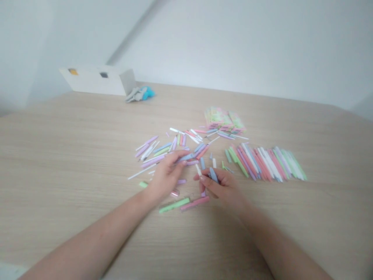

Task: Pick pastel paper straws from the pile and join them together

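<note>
My left hand (166,173) is closed, with thumb and fingers pinching a blue pen barrel (186,157) that points to the right. To its right, my right hand (223,186) is also closed. A thin white pen part (198,169) sticks up between its thumb and index finger, and a blue pen cap (213,175) is tucked against the fingers. The hands are apart. Under and around them lie loose pastel pen parts. A green pen barrel (174,205) and a pink pen barrel (194,203) lie nearest to me. Blur hides fine detail.
Right of my hands lies a row of pastel pens (266,162). Behind the loose parts are stacked packets (224,118) with pink and green print. At the back left stand a white box (96,81) and a crumpled grey-and-blue item (140,94), near the wall.
</note>
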`<state>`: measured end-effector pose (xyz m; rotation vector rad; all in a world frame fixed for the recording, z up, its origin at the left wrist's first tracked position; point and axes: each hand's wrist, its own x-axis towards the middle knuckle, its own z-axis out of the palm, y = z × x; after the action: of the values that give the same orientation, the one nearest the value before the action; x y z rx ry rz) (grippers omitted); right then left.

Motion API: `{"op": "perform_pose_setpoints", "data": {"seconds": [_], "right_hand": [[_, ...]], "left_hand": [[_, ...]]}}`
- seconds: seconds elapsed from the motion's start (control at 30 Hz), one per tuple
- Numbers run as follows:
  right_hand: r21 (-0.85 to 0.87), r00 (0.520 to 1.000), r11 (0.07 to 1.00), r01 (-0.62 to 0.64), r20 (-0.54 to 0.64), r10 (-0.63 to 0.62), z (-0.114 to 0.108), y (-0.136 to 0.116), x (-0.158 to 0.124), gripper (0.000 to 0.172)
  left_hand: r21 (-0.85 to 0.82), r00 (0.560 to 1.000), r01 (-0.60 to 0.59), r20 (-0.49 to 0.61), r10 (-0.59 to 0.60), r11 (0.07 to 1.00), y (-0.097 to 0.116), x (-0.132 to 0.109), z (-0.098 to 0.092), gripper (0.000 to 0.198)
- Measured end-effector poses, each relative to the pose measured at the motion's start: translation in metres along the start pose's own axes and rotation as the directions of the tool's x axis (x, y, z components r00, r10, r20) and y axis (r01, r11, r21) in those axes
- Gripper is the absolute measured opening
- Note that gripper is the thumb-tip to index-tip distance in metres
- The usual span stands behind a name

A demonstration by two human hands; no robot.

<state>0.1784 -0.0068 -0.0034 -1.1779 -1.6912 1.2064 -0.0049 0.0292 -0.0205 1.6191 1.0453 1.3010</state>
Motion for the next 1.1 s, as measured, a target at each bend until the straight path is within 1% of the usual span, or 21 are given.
{"op": "perform_pose_setpoints", "data": {"seconds": [0.07, 0.1, 0.17, 0.23, 0.4, 0.57, 0.7, 0.8, 0.93, 1.1], "right_hand": [[0.035, 1.000, 0.999, -0.010, -0.007, 0.010, -0.001, -0.001, 0.000, 0.024], [0.045, 1.000, 0.999, -0.009, -0.007, 0.010, -0.002, -0.001, 0.000, 0.024], [0.044, 1.000, 0.999, -0.002, 0.001, 0.002, -0.002, 0.000, 0.000, 0.026], [0.036, 1.000, 0.999, 0.006, 0.020, -0.006, -0.002, 0.002, 0.000, 0.028], [0.048, 0.999, 0.999, -0.004, 0.042, 0.002, -0.001, 0.005, 0.001, 0.028], [0.143, 0.997, 0.988, -0.058, 0.062, 0.050, 0.000, 0.010, 0.003, 0.023], [0.212, 0.992, 0.972, -0.098, 0.093, 0.080, 0.000, 0.013, 0.003, 0.023], [0.269, 0.986, 0.953, -0.142, 0.123, 0.112, -0.001, 0.012, 0.003, 0.024], [0.315, 0.981, 0.932, -0.179, 0.132, 0.144, -0.001, 0.012, 0.005, 0.026], [0.342, 0.978, 0.918, -0.201, 0.129, 0.166, -0.001, 0.017, 0.007, 0.026]], "left_hand": [[0.170, 0.994, -0.112, 0.023, 0.109, 0.979, 0.002, -0.002, -0.001, 0.022], [0.229, 0.987, -0.164, 0.041, 0.158, 0.960, 0.002, -0.003, -0.002, 0.022], [0.306, 0.970, -0.241, 0.070, 0.231, 0.921, 0.003, -0.004, -0.004, 0.022], [0.347, 0.958, -0.285, 0.088, 0.271, 0.894, 0.002, -0.003, -0.006, 0.021], [0.365, 0.924, -0.381, 0.119, 0.363, 0.850, 0.001, 0.000, -0.006, 0.021], [0.399, 0.894, -0.445, 0.140, 0.427, 0.802, 0.004, 0.000, -0.007, 0.022], [0.440, 0.861, -0.501, 0.170, 0.479, 0.745, 0.004, 0.000, -0.009, 0.027], [0.451, 0.827, -0.558, 0.231, 0.513, 0.696, 0.002, 0.001, -0.011, 0.031], [0.438, 0.786, -0.618, 0.333, 0.521, 0.653, 0.002, 0.001, -0.011, 0.029], [0.420, 0.767, -0.641, 0.387, 0.513, 0.642, 0.003, 0.000, -0.011, 0.029]]}}
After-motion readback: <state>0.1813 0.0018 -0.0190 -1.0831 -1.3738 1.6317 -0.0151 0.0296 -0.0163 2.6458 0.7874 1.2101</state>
